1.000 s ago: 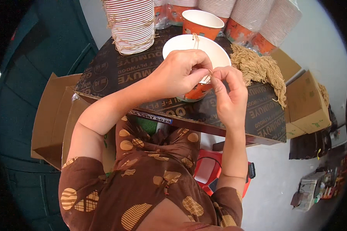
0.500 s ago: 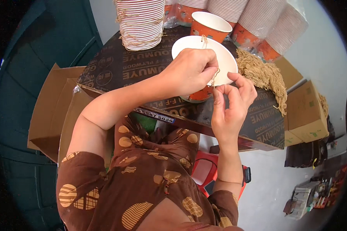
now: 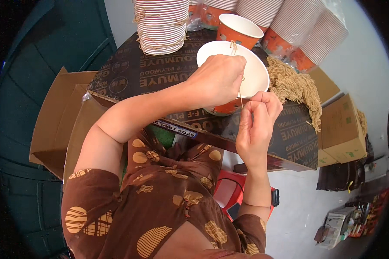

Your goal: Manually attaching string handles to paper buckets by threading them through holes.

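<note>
One bowl [image 3: 256, 74], cord [image 3: 233, 45] at far rim; right fingers [image 3: 247, 115] pinch strand [image 3: 241, 101] (left fingers [image 3: 237, 65], tips hidden, apparently too).

Yarn [image 3: 291, 82] right of tub [image 3: 254, 77]; stacks [image 3: 294, 23] behind, seemingly on table [image 3: 129, 69].

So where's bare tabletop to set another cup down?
Left: tabletop between the string-wrapped cup stack and left forearm. Right: front corner, bordered by the right hand, tan twine pile and table edge. Crowded: the back, with plastic-wrapped cup stacks and an orange cup; and the middle, where the left hand is over the white-lined cup.
</note>
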Demonstrator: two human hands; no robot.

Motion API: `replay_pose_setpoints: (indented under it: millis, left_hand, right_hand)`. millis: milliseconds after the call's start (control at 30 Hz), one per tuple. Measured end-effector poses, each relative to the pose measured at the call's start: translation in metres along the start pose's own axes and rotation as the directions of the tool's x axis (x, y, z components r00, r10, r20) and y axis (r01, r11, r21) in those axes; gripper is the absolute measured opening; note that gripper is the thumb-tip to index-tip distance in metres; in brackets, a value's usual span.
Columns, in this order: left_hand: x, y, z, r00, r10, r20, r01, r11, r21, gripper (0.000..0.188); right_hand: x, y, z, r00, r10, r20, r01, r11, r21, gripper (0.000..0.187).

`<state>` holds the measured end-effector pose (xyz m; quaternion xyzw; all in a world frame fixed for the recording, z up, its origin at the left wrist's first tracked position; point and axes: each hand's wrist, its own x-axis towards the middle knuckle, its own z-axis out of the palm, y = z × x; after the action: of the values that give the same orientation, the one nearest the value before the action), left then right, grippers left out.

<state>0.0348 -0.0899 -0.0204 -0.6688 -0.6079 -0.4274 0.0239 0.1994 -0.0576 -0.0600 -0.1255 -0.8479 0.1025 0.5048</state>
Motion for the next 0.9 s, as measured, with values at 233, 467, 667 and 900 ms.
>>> replay_pose_setpoints:
  millis: [233,467,667,900]
  left_hand:
    - [0.002,-0.001,-0.008,0.998,-0.038,0.051,0.041,0.997,-0.059,0.013]
    - [-0.004,0.009,-0.022,0.981,-0.040,0.188,0.065,0.989,-0.132,0.009]
    - [-0.019,0.008,-0.031,0.986,0.095,0.134,-0.084,0.993,-0.086,0.006]
    - [-0.022,0.009,-0.033,0.973,0.216,0.086,-0.214,0.976,-0.034,0.006]
  right_hand:
    - [0.002,0.005,-0.006,1.000,0.025,-0.008,-0.025,1.000,0.019,0.014]
    - [0.016,0.009,-0.011,1.000,-0.018,0.025,0.017,1.000,0.012,0.013]
    - [0.022,0.012,-0.003,0.999,-0.002,0.045,-0.005,0.985,0.172,0.011]
    - [0.023,0.015,0.000,0.999,-0.032,0.010,0.030,0.985,0.172,0.012]
